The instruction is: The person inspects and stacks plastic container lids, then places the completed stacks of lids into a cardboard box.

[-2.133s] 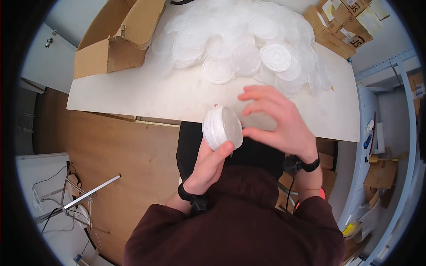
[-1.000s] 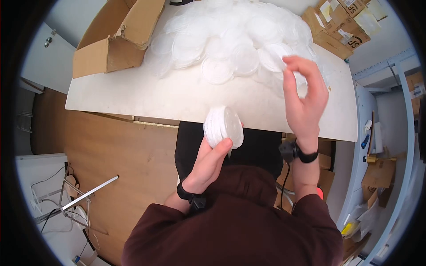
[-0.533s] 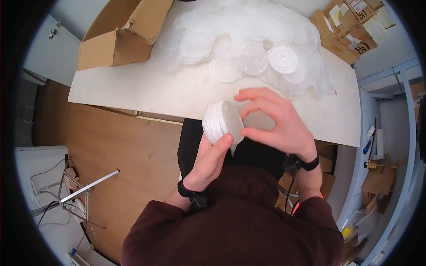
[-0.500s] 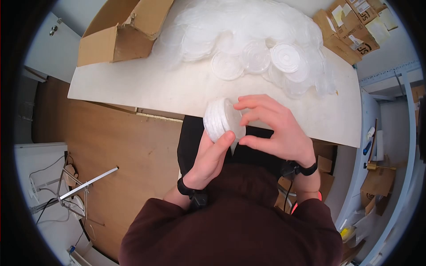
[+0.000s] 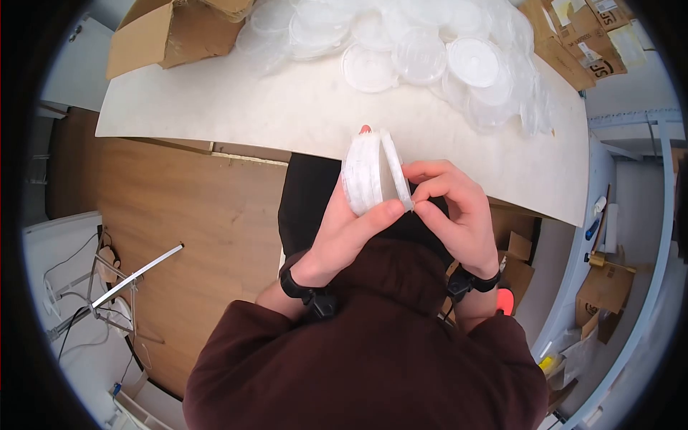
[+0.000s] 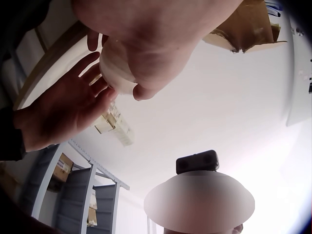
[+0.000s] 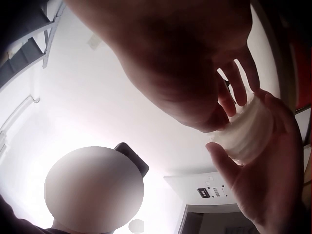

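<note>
In the head view my left hand point(image 5: 340, 233) grips a stack of round white plastic lids point(image 5: 362, 175) on edge, close to the table's front edge. Its thumb lies along the lower rim, and a red-looking fingertip shows above the stack. At the right end, a lid point(image 5: 396, 168) stands slightly apart at its top, leaving a narrow gap. My right hand point(image 5: 459, 208) pinches this lid's lower right rim between thumb and fingers. The left wrist view shows the stack point(image 6: 114, 68) partly behind the left hand; in the right wrist view the lids point(image 7: 251, 134) lie between both hands.
A wide heap of loose translucent lids point(image 5: 419, 57) covers the back of the white table point(image 5: 236, 115). An open cardboard box point(image 5: 143, 39) stands at the back left, taped cartons point(image 5: 573, 39) at the back right. A metal stand point(image 5: 136, 279) is on the floor at left.
My right hand went out to the heap's right side and came back to the stack. Its fingers have closed on the end lid's rim, and that lid now leans away from the others.
</note>
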{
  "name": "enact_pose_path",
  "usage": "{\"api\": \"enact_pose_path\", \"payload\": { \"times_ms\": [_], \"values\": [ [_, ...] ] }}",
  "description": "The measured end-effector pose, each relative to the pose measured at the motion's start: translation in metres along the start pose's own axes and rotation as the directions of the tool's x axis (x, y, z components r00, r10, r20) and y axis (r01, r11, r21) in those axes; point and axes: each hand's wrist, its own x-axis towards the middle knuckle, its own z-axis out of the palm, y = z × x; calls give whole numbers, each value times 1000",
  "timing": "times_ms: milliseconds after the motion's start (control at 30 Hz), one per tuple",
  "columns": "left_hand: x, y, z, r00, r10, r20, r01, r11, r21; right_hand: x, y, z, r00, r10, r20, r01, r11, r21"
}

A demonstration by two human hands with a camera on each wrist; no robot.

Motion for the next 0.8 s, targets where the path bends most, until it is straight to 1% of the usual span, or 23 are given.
{"api": "enact_pose_path", "payload": {
  "times_ms": [67,100,167,267,333,367,467,533,567,633,667,700,733,767,800],
  "values": [
    [0,1,-1,1000,13,16,-13,999,48,1,0,1,1000,17,0,-17,1000,2],
    [0,0,-3,1000,3,11,-4,999,46,0,-1,2,1000,3,-6,-3,1000,1],
    [0,-1,-7,998,-8,70,1,996,94,-1,-2,4,1000,-5,-16,5,1000,1],
    [-2,-1,-2,998,-38,40,35,996,87,-2,-5,7,999,-26,-39,25,1000,-14],
    [-2,0,-3,998,-49,47,44,995,89,-4,-9,6,999,41,12,-41,999,-6],
    [-2,0,-4,997,-59,55,54,994,91,-4,-8,5,999,43,11,-43,999,-9],
    [-2,0,-4,998,-26,52,21,996,83,-6,-4,4,1000,20,-3,-20,999,27],
    [-3,-4,-7,999,-18,49,14,997,77,-7,-3,5,999,48,6,-48,990,134],
    [-4,-6,-9,999,-9,44,6,997,72,-8,-3,5,999,46,5,-46,990,132],
    [-7,-7,-11,999,14,33,-16,997,76,-10,-6,6,991,114,-70,-89,952,292],
    [-5,-7,-12,999,38,25,-40,996,80,-8,-5,3,992,101,-76,-76,957,281],
    [-4,-7,-13,998,48,41,-51,996,78,-8,-3,-3,984,92,-150,-43,953,299],
    [-3,-8,-14,999,43,11,-44,997,57,-7,-4,-10,971,84,-225,-9,949,315],
    [-2,-8,-15,999,37,-16,-36,999,35,-3,-7,-18,969,69,-236,4,955,298],
    [-1,-8,-19,999,22,-31,-21,999,30,3,-10,-28,933,5,-359,52,987,150]
  ]
}}
